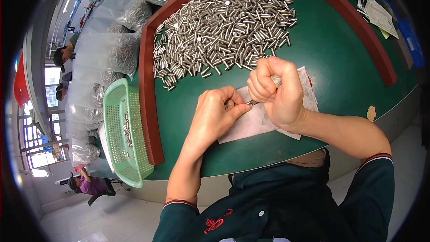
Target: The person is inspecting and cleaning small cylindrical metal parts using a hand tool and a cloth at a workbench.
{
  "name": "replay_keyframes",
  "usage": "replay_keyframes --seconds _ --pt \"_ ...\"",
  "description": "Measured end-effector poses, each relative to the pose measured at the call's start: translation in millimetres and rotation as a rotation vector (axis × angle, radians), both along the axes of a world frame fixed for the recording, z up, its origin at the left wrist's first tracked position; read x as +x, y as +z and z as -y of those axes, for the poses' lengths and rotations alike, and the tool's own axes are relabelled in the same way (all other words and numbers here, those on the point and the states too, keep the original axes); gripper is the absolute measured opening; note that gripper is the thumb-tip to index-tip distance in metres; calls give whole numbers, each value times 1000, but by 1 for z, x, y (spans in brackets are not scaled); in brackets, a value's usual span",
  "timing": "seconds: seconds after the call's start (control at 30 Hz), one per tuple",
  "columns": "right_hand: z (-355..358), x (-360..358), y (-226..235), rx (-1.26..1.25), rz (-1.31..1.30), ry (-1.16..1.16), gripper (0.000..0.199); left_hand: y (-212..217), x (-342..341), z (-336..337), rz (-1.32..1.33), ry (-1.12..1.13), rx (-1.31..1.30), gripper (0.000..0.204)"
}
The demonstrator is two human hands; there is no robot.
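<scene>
Over a white cloth near the table's front edge, my two hands meet. My left hand is closed, thumb and forefinger pinching a small metal pin whose end points at my right hand. My right hand is a fist, thumb side up, wrapped round a pale object; only a bit of it shows, so its kind is unclear. Just beyond both hands a large heap of short shiny metal pins spreads over the green table.
Dark red rails border the work area left, back and right. Outside the left rail stands a green perforated basket with some pins. Clear bags of pins line the far left. Papers lie back right. Several people are beyond.
</scene>
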State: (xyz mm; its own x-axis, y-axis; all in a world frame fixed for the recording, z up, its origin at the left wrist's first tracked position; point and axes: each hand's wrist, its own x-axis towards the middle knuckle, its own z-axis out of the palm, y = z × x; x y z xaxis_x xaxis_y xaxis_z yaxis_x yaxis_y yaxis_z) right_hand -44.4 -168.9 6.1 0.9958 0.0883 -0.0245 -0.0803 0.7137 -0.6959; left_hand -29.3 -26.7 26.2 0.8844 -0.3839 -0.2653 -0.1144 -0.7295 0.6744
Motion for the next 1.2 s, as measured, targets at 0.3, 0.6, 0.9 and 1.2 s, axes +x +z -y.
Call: replay_keyframes --seconds 0.3,0.6,0.9,1.2 --pt "-1 1 1 -47 70 -9 35 5 1 1 27 -7 17 14" --pt "0 3 0 62 51 21 35 3 -3 0 50 -20 2 13" --pt "-2 1 -4 -44 113 18 35 5 0 3 45 -17 14 13" --pt "-4 0 -3 -150 136 -7 37 7 5 -8 -10 -48 -113 15"
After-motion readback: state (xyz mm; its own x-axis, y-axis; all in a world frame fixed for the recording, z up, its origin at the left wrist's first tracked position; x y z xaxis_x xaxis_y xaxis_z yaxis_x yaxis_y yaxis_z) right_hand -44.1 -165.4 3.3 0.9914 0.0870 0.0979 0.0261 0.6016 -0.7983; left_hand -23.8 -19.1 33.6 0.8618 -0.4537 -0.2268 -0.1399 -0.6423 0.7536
